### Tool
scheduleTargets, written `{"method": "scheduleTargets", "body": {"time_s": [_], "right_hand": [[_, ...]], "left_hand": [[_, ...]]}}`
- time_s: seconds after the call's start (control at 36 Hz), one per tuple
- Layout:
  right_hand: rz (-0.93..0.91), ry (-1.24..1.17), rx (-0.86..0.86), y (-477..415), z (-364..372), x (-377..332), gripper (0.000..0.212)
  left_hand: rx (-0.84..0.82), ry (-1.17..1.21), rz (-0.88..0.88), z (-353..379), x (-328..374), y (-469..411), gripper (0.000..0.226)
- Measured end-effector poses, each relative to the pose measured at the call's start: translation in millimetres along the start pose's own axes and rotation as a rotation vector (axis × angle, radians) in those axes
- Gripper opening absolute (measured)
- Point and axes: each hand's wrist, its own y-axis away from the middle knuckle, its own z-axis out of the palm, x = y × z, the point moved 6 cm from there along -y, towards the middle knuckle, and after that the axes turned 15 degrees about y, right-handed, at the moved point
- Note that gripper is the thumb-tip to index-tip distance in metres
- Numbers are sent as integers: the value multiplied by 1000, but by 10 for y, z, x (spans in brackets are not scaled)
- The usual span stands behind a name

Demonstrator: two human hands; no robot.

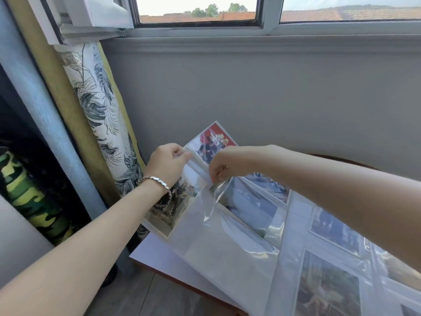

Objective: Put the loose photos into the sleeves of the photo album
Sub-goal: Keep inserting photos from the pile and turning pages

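The album [227,252] covers most of the tabletop [337,158], leaving only a bare white strip [155,254] at its near left side where fingers could come down. The grey wall [250,92] stands close behind the far edge and the patterned curtain [102,106] hangs just beside the left edge. The left hand [167,164] gripping the raised page [205,147] and the right hand [224,166] pinching the clear sleeve [216,201] bar the far left corner, both forearms crossing above the pages, with open air between them
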Motion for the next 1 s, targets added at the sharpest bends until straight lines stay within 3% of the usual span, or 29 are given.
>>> {"method": "scheduleTargets", "body": {"time_s": [0.17, 0.31, 0.58, 0.83, 1.0], "right_hand": [[-16, 189, -60, -31, 29, -108, 30], [31, 199, -42, 166, 11, -93, 47], [49, 76, -9, 220, 38, -74, 18], [65, 0, -28, 273, 34, -96, 25], [13, 87, -36, 273, 59, -163, 26]], "left_hand": [[7, 9, -2, -7, -34, -21, 19], [14, 67, -16, -28, -83, -22, 22], [27, 111, -3, -12, -67, -32, 20], [37, 80, -4, -17, -54, 5, 22], [42, 21, -20, -10, -74, 44, 21]]}}
